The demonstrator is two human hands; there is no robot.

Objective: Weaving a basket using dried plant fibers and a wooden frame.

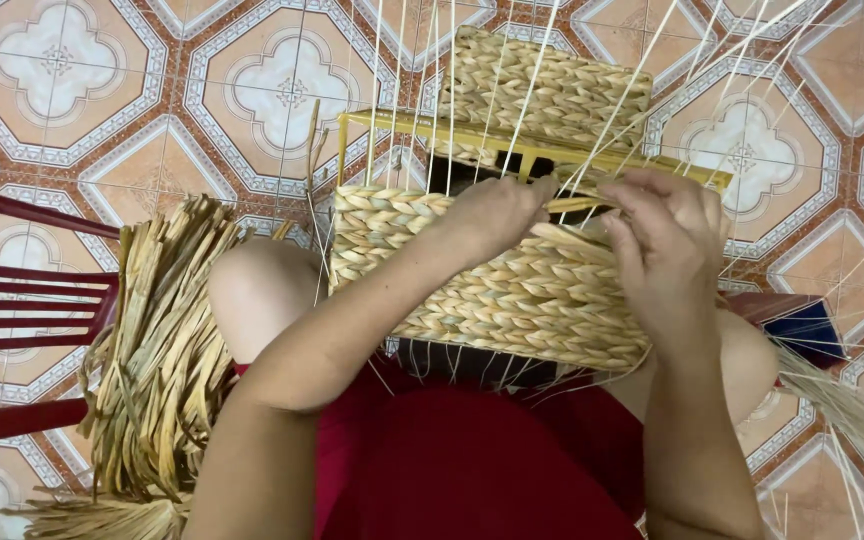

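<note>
At frame centre, the left hand (492,215) and right hand (667,245) pinch pliable straw strands atop the light, half-woven basket (512,290), best gripped by its stiff yellow frame (422,125).

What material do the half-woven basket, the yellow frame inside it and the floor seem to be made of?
Basket: probably dried plant fibre, such as grass or rush; matt, pale straw colour, twisted into plaited rows.
Yellow frame: likely painted metal or plastic; thin, straight, smooth bars, so I cannot tell which.
Floor: apparently ceramic tile; glossy, patterned squares with visible joints.
Both hands, left and right, press on the weave.
</note>
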